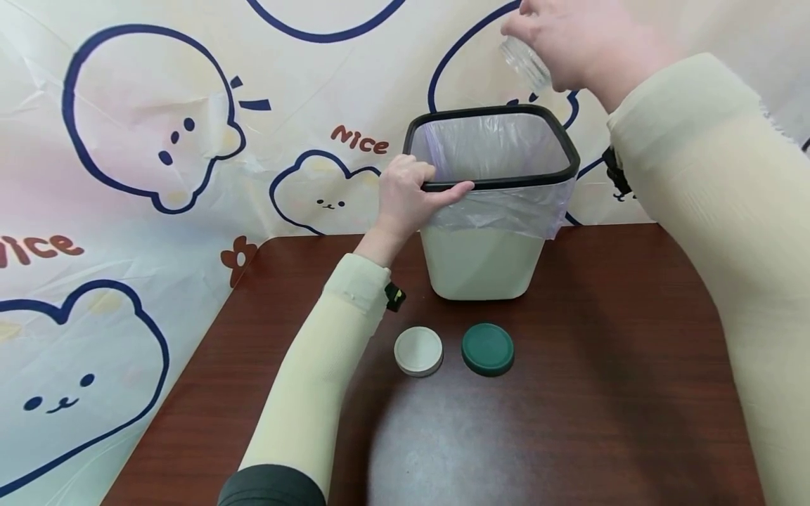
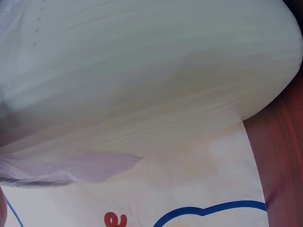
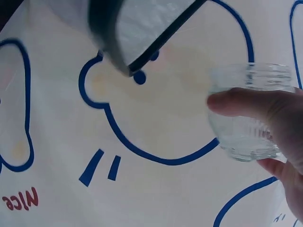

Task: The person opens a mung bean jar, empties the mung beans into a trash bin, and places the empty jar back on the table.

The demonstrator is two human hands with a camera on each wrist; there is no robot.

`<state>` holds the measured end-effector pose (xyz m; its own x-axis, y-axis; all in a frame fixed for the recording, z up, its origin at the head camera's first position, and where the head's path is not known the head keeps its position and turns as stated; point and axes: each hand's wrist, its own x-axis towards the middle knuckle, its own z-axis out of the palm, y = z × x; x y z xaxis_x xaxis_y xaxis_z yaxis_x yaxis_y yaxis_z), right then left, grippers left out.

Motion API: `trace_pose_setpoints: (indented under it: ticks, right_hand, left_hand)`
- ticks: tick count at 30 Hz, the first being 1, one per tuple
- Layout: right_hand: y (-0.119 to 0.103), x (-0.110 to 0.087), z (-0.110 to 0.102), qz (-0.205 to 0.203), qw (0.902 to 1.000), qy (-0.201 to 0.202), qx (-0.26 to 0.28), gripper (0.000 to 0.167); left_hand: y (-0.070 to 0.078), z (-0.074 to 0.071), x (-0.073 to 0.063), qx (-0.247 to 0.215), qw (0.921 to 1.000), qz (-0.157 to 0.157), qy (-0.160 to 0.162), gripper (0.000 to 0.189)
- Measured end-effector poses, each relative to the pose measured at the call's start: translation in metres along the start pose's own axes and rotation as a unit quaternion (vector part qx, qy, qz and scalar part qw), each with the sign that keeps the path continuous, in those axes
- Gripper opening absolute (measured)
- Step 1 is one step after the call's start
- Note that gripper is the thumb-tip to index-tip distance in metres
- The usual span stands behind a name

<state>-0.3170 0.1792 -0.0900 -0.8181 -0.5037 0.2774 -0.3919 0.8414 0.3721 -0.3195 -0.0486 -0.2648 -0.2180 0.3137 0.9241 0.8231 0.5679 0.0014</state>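
Observation:
My left hand [image 1: 408, 195] grips the black rim of a pale green trash bin [image 1: 484, 263], with the thumb along the front edge. A translucent lilac bag [image 1: 506, 211] lines the bin and folds over its outside. Above the bin's right back corner, my right hand [image 1: 579, 53] holds a clear glass jar [image 1: 526, 63], tilted with its mouth pointing down toward the bin. The right wrist view shows the jar's threaded, uncapped neck [image 3: 272, 73] and the thumb across its side. The left wrist view has mostly the bin's wall [image 2: 142, 66] in it; the left fingers are largely hidden there.
A white lid [image 1: 419, 351] and a green lid [image 1: 488, 348] lie side by side on the dark brown table [image 1: 569, 422] in front of the bin. Behind stands a wall covering [image 1: 304, 105] printed with cartoon bears.

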Motion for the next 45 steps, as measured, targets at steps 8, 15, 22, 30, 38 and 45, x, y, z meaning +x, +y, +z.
trace_pose_setpoints:
  ticks: [8, 15, 22, 30, 38, 45]
  right_hand:
    - [0.003, -0.001, -0.004, 0.022, 0.9991, -0.014, 0.034, 0.089]
    - [0.003, -0.003, 0.001, 0.002, 0.9998, -0.003, -0.018, 0.088]
    - [0.004, -0.003, 0.003, -0.005, 0.9995, 0.017, -0.027, 0.085]
    - [0.001, -0.004, 0.005, -0.005, 0.9972, -0.035, -0.066, 0.082]
    - [0.005, -0.004, 0.001, -0.009, 0.9982, 0.03, -0.052, 0.076]
    - [-0.002, -0.002, 0.002, -0.017, 0.9954, -0.027, -0.09, 0.081]
  left_hand:
    - [0.001, 0.0, 0.001, 0.0, 1.0, 0.0, 0.006, 0.063]
    - [0.001, 0.001, 0.001, 0.005, 1.0, -0.002, -0.003, 0.063]
    - [0.0, -0.001, 0.002, 0.003, 1.0, -0.003, -0.004, 0.061]
    - [0.0, -0.003, 0.001, 0.004, 0.9999, -0.006, -0.01, 0.062]
    - [0.0, -0.003, 0.001, 0.005, 1.0, -0.001, 0.002, 0.063]
    - [0.001, -0.002, -0.001, 0.001, 1.0, 0.003, -0.001, 0.063]
